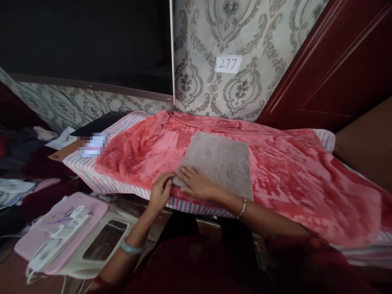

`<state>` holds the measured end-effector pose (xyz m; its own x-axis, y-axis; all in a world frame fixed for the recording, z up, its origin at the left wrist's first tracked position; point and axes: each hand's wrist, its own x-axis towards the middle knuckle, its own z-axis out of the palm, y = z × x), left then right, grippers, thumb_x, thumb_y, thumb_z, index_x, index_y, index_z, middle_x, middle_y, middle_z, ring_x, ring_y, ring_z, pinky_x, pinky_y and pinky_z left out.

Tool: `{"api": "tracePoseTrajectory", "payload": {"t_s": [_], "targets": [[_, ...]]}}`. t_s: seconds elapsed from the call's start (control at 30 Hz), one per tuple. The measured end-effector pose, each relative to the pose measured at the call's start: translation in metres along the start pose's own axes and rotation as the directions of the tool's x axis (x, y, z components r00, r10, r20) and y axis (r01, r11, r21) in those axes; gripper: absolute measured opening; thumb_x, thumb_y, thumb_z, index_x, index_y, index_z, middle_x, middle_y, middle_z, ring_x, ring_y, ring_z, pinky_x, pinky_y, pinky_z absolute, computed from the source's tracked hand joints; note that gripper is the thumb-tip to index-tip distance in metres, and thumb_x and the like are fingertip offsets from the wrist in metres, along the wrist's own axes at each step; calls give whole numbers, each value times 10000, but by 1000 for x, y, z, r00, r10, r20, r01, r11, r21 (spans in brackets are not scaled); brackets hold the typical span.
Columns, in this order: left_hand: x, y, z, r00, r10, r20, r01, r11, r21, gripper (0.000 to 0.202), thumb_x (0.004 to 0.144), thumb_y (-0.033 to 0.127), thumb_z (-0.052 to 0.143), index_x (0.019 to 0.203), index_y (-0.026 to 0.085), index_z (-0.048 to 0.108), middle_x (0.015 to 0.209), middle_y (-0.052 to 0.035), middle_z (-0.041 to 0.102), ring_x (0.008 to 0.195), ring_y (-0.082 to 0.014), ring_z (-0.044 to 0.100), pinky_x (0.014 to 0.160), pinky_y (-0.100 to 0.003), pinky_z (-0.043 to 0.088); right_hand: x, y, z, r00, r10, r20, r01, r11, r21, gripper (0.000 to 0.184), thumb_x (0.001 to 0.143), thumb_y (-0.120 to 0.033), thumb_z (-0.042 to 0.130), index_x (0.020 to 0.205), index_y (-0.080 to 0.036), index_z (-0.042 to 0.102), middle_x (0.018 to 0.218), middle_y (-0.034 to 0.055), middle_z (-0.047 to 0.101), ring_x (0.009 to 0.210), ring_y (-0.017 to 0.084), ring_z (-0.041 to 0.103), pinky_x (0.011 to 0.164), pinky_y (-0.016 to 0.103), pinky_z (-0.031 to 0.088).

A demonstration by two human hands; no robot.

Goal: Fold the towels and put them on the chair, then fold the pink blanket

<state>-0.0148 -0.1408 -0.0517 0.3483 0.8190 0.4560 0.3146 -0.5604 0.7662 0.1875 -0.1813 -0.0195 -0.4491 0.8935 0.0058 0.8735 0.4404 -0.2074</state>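
A grey, short-pile rectangular cloth [222, 159] lies flat on a rumpled pink-red plush blanket [290, 175]. My right hand [196, 181] rests palm down on the cloth's near left part, with its fingers stretched out and apart. At the cloth's near left corner is my left hand [159, 192], fingers and thumb drawn together on the edge. The exact pinch is small and partly hidden. Beneath the blanket, a striped sheet [107, 183] shows along the near and left edges.
A pink-topped stool [94, 208] at lower left carries a white power strip [58, 241] with cables. Piled clothes [43, 163] are at the far left. Behind the bed surface stand a large dark screen [88, 45] and a patterned wall with a paper label [228, 64]. A dark red door [333, 69] is at right.
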Motion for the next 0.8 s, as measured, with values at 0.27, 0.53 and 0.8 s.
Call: {"api": "tracePoseTrajectory", "payload": {"t_s": [0.27,0.53,0.8], "targets": [[35,0,-3,980,-125,154,138,988,-72,409,853,425,526,1116,158,689,1123,-113,755,1040,-252,707,959,-442,563,-53,-42,2,982,-155,-111,175,963,203,648,1026,-458,540,1606,-258,330,1652,77,306,1543,233,211,1261,486,191],[62,38,38,935,177,306,-273,912,307,534,953,417,498,1424,173,558,1521,-155,527,1429,-323,464,1188,-575,349,-152,32,-9,772,337,-538,-239,939,246,497,1077,-413,348,1543,-282,463,1495,87,546,1437,266,430,1180,541,355],[18,80,102,784,209,585,-520,736,433,570,972,460,523,1522,321,467,1635,-88,379,1522,-421,259,1174,-735,207,-184,38,44,773,419,-477,-421,901,108,505,1057,-404,383,1547,-301,453,1614,45,393,1523,264,265,1207,538,287]]}}
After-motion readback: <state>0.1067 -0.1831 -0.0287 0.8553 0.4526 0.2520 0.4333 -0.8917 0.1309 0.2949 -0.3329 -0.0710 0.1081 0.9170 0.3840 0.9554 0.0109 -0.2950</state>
